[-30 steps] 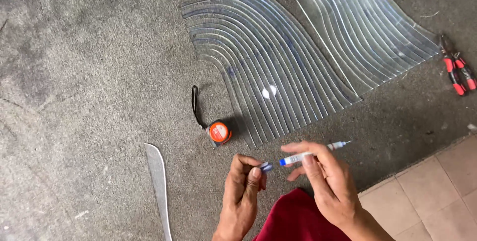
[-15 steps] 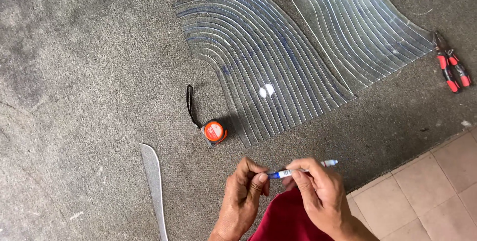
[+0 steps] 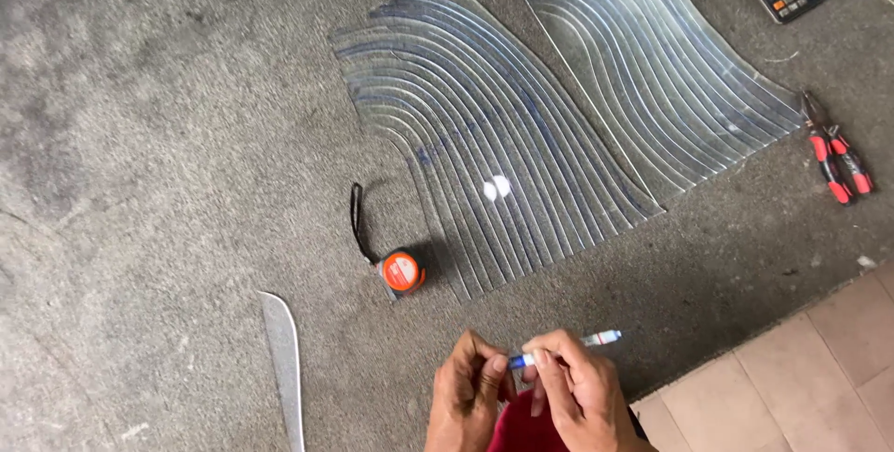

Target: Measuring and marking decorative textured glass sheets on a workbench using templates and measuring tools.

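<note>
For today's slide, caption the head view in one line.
Both hands hold a marker over concrete beside an orange tape measure and curved ribbed sheets.

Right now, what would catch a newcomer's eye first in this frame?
Two ribbed sheets of clear curved strips fan across the grey floor at top centre. Beside their lower edge sits an orange tape measure, and red-handled pliers lie far right. At the bottom, the left hand and right hand meet on a blue-and-white marker.
</note>
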